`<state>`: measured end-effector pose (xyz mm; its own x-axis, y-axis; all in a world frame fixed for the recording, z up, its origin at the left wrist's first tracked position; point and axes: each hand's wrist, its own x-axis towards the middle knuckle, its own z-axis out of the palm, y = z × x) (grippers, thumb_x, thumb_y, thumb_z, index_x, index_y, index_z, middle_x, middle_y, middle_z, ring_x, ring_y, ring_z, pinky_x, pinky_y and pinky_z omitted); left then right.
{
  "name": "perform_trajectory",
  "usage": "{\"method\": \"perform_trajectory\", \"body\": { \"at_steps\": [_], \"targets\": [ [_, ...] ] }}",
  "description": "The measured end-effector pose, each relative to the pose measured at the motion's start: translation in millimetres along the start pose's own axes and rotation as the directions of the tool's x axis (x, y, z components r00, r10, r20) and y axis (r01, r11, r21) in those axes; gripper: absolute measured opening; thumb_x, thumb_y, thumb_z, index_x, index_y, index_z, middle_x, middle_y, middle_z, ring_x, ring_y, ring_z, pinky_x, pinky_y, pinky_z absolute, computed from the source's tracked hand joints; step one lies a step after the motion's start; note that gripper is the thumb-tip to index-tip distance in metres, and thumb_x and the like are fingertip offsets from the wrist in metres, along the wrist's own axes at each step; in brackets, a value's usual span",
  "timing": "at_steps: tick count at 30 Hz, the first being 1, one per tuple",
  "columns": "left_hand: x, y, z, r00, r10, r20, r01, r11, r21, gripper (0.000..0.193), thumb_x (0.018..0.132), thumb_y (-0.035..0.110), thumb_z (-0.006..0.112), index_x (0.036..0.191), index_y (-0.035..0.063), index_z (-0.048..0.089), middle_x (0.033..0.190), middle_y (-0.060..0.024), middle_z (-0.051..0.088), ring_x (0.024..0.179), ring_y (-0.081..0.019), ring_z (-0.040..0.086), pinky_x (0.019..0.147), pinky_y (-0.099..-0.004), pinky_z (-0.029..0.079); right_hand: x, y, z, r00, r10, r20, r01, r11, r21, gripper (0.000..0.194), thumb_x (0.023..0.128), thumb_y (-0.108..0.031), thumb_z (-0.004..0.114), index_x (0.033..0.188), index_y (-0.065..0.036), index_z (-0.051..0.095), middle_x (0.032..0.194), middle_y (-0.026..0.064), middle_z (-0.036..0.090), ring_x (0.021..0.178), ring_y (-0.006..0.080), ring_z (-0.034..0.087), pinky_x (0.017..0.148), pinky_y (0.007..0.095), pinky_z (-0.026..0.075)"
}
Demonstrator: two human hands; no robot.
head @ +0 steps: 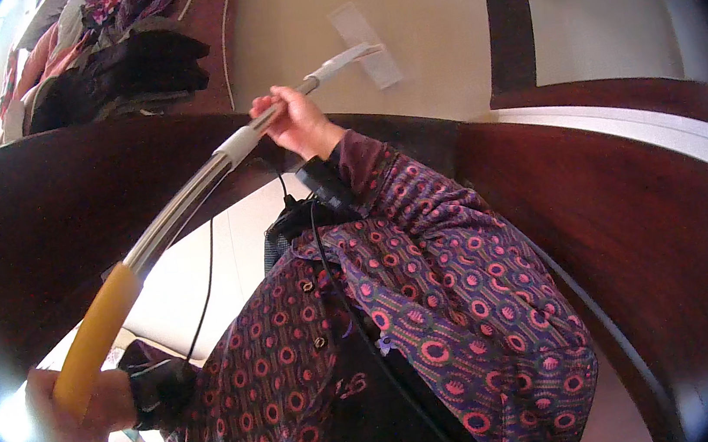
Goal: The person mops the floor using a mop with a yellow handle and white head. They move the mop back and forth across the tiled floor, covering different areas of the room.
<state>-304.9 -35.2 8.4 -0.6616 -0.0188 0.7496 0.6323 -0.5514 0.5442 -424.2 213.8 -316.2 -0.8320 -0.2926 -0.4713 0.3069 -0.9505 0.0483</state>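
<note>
A long pole with a yellow grip (98, 335), a metal shaft (176, 208) and white plastic sleeves runs diagonally up to the right. Its far end joins a flat, whitish rectangular head (367, 46), which lies against a pale surface. At the lower left, my left hand (109, 399) is wrapped around the yellow grip; glare blurs part of it. Farther up, my right hand (300, 125) holds the metal shaft between two white sleeves. Dark bands circle both wrists, and a black cable hangs over my patterned jacket (430, 317).
Folded or piled clothes (114, 71) lie at the upper left. A curved-looking dark wooden panel (62, 189) crosses the view under the pole, with another dark wooden surface (642, 221) at the right. A dark frame (509, 26) borders the pale surface.
</note>
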Motion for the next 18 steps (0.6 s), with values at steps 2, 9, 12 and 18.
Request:
{"method": "perform_trajectory", "body": {
  "at_steps": [2, 9, 12, 18],
  "targets": [
    [11, -2, 12, 0.994, 0.072, 0.085, -0.074, 0.997, 0.016, 0.013, 0.064, 0.010, 0.055, 0.060, 0.0140, 0.043, 0.053, 0.0044, 0.044, 0.041, -0.0067, 0.039, 0.050, -0.0214, 0.031, -3, 7, 13, 0.998, 0.033, -0.047, -0.033, 0.999, 0.009, 0.013, 0.082, -0.018, 0.047, 0.077, -0.007, 0.042, 0.074, 0.0127, 0.055, 0.076, 0.0269, 0.056, 0.074, 0.0411, 0.048],
    [37, -55, 49, 0.858, 0.154, 0.490, -0.087, 0.984, -0.157, 0.018, 0.067, 0.023, 0.065, 0.068, 0.0154, 0.049, 0.053, 0.0067, 0.048, 0.041, -0.0037, 0.043, 0.043, -0.0180, 0.031, -3, 19, 41, 1.000, 0.013, -0.012, -0.012, 0.998, 0.070, 0.018, 0.085, -0.016, 0.043, 0.093, -0.002, 0.038, 0.080, 0.0168, 0.055, 0.078, 0.0306, 0.054, 0.078, 0.0449, 0.043],
    [41, -80, 62, 0.731, 0.125, 0.671, 0.024, 0.978, -0.209, 0.022, 0.069, 0.028, 0.070, 0.071, 0.0161, 0.051, 0.054, 0.0077, 0.049, 0.042, -0.0024, 0.045, 0.040, -0.0165, 0.031, 9, 14, 33, 1.000, 0.027, 0.015, -0.028, 0.998, 0.062, 0.020, 0.085, -0.017, 0.042, 0.095, 0.000, 0.038, 0.080, 0.0151, 0.054, 0.078, 0.0301, 0.053, 0.077, 0.0452, 0.043],
    [45, -118, 93, 0.450, -0.203, 0.870, 0.111, 0.979, 0.172, 0.023, 0.073, 0.038, 0.063, 0.071, 0.0196, 0.050, 0.054, 0.0086, 0.049, 0.044, -0.0051, 0.048, 0.044, -0.0179, 0.034, 23, -16, -1, 0.999, 0.033, 0.012, -0.033, 0.999, 0.003, 0.019, 0.086, -0.019, 0.042, 0.094, -0.002, 0.040, 0.079, 0.0119, 0.054, 0.078, 0.0267, 0.052, 0.075, 0.0421, 0.043]
  ]
}}
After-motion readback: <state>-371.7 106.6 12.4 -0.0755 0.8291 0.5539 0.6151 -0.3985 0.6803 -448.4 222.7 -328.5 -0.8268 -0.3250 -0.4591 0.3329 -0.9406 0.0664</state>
